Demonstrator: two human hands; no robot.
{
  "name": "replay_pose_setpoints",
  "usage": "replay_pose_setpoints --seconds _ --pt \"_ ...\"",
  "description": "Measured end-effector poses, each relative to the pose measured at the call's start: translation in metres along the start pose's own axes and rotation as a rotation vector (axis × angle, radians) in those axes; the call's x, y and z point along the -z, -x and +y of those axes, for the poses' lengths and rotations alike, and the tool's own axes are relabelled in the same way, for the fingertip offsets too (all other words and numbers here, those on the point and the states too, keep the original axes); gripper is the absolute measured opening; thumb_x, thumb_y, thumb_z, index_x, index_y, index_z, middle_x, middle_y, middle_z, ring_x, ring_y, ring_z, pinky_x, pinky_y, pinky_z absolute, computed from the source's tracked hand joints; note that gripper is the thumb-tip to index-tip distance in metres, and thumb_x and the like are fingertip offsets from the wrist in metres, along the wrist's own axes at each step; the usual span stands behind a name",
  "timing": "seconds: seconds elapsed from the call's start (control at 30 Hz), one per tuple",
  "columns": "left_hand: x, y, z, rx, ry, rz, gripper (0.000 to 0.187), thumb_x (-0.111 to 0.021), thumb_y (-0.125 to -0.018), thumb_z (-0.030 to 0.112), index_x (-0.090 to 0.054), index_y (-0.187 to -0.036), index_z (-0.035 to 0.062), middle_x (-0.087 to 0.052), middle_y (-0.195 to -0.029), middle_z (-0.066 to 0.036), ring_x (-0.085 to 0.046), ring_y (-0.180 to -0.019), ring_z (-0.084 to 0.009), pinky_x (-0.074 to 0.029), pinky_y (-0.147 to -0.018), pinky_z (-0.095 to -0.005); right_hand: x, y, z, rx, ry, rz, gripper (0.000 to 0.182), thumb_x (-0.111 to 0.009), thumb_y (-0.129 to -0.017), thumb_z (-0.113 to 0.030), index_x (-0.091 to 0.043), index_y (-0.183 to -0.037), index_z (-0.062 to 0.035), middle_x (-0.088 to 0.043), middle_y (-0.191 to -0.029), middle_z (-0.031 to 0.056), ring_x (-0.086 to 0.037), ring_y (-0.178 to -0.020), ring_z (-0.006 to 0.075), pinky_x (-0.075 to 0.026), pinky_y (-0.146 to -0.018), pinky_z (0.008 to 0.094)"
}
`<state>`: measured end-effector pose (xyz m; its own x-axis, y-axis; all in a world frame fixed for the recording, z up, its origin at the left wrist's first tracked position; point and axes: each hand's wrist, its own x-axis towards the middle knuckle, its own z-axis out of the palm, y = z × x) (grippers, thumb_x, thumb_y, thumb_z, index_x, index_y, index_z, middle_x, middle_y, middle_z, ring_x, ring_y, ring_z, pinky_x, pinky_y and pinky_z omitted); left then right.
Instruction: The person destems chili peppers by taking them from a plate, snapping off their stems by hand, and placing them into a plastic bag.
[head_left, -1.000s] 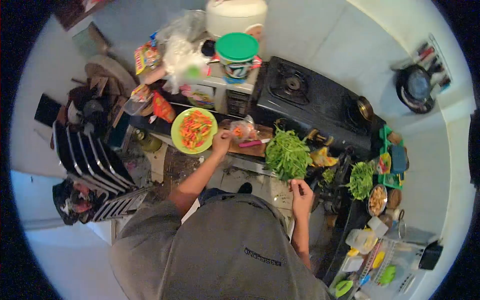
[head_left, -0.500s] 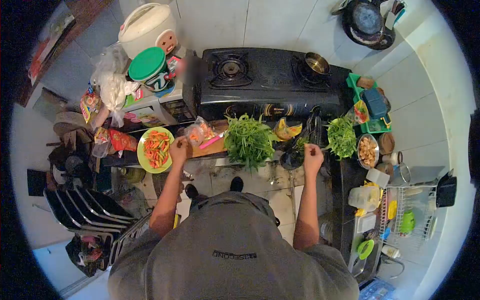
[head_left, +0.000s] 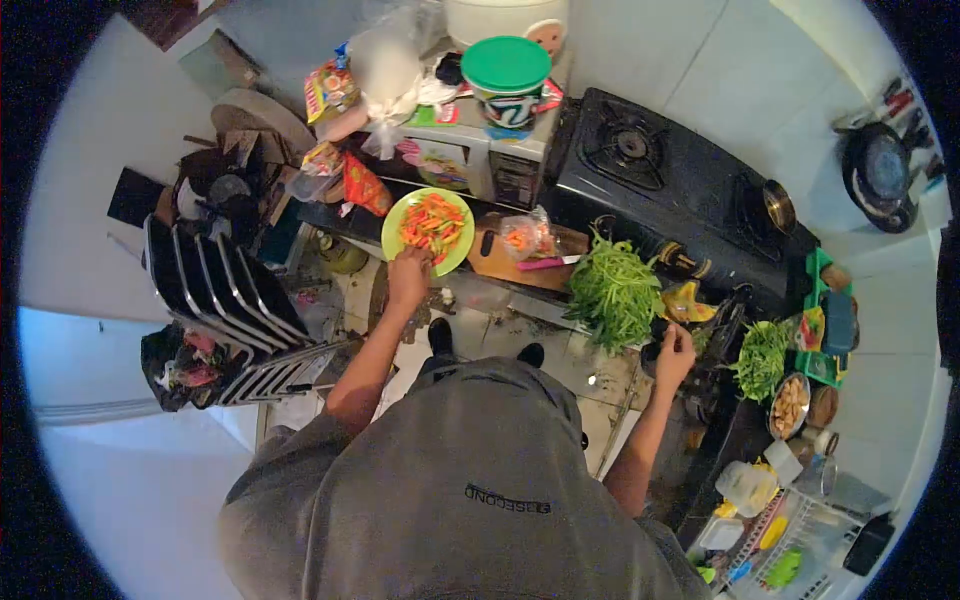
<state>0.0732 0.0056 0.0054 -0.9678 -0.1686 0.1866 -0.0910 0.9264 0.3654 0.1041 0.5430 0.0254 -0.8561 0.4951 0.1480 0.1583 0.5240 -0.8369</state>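
Note:
My left hand (head_left: 410, 280) is at the lower edge of a light green plate (head_left: 394, 228) of red, orange and green chillies (head_left: 432, 222). Its fingers are drawn together over the rim, and what they grip is hidden. My right hand (head_left: 677, 352) is raised beside a big heap of green leaves (head_left: 615, 292), fingertips pinched; anything between them is too small to name. A wooden board (head_left: 492, 262) lies between plate and leaves, carrying a clear bag of orange pieces (head_left: 527, 238) and a pink-handled knife (head_left: 540, 263).
A black stove (head_left: 655, 185) with a small pot (head_left: 777, 206) stands behind the leaves. To the right are more greens (head_left: 760, 360), a bowl of brown pieces (head_left: 789, 406), a green basket (head_left: 820, 368) and a dish rack (head_left: 800, 540). Stacked black chairs (head_left: 215, 290) stand left.
The view has turned left, so the counter appears tilted. My left hand has moved from the plate's right side to its lower edge. My right hand is now closer to the leaf heap.

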Motion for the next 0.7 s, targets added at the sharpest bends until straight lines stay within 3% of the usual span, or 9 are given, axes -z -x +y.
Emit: replay_pose_setpoints --seconds 0.07,0.2,0.4,0.5,0.7 --pt "0.0 0.003 -0.004 0.06 -0.038 -0.074 0.018 -0.064 -0.081 0.007 -0.068 -0.099 0.0091 -0.064 -0.097 -0.012 -0.062 -0.094 -0.0351 -0.044 -0.08 -0.0503 -0.017 0.009 -0.022 -0.012 -0.03 -0.082 0.023 -0.064 -0.094 -0.019 -0.069 -0.102 0.0028 -0.07 -0.089 0.0095 -0.061 -0.078 0.0164 -0.049 -0.074 0.0305" --pt "0.004 0.006 0.0 0.053 -0.175 -0.098 0.021 -0.065 -0.082 0.014 -0.067 -0.103 0.0089 -0.065 -0.106 -0.012 -0.061 -0.099 -0.0326 -0.042 -0.085 -0.051 -0.035 0.026 -0.086 0.012 -0.082 -0.205 0.023 -0.064 -0.095 -0.02 -0.068 -0.099 0.0022 -0.065 -0.081 0.0051 -0.055 -0.071 0.0108 -0.046 -0.066 0.0274" --pt "0.004 0.011 0.005 0.163 -0.183 -0.137 0.025 -0.065 -0.084 0.019 -0.066 -0.106 0.0072 -0.065 -0.111 -0.013 -0.061 -0.102 -0.0309 -0.038 -0.091 -0.0511 -0.046 0.034 -0.101 0.034 -0.067 -0.234 0.025 -0.064 -0.095 -0.023 -0.068 -0.099 0.002 -0.06 -0.077 0.0016 -0.05 -0.068 0.0085 -0.042 -0.062 0.0257" --pt "0.004 0.017 0.003 0.104 -0.196 -0.074 0.025 -0.066 -0.081 0.016 -0.067 -0.105 0.008 -0.064 -0.112 -0.012 -0.06 -0.103 -0.0302 -0.038 -0.09 -0.05 -0.047 0.044 -0.111 0.078 -0.066 -0.235 0.027 -0.064 -0.096 -0.024 -0.068 -0.101 0.0025 -0.058 -0.076 -0.0007 -0.047 -0.068 0.0077 -0.04 -0.062 0.0249" --pt "0.008 0.026 -0.008 -0.058 -0.197 -0.153 0.036 -0.066 -0.072 0.005 -0.069 -0.108 0.0106 -0.061 -0.116 -0.011 -0.059 -0.108 -0.0302 -0.036 -0.093 -0.0481 -0.052 0.062 -0.122 0.096 -0.039 -0.267 0.022 -0.064 -0.095 -0.02 -0.068 -0.101 0.0011 -0.061 -0.079 0.0014 -0.051 -0.069 0.0086 -0.042 -0.063 0.0252"
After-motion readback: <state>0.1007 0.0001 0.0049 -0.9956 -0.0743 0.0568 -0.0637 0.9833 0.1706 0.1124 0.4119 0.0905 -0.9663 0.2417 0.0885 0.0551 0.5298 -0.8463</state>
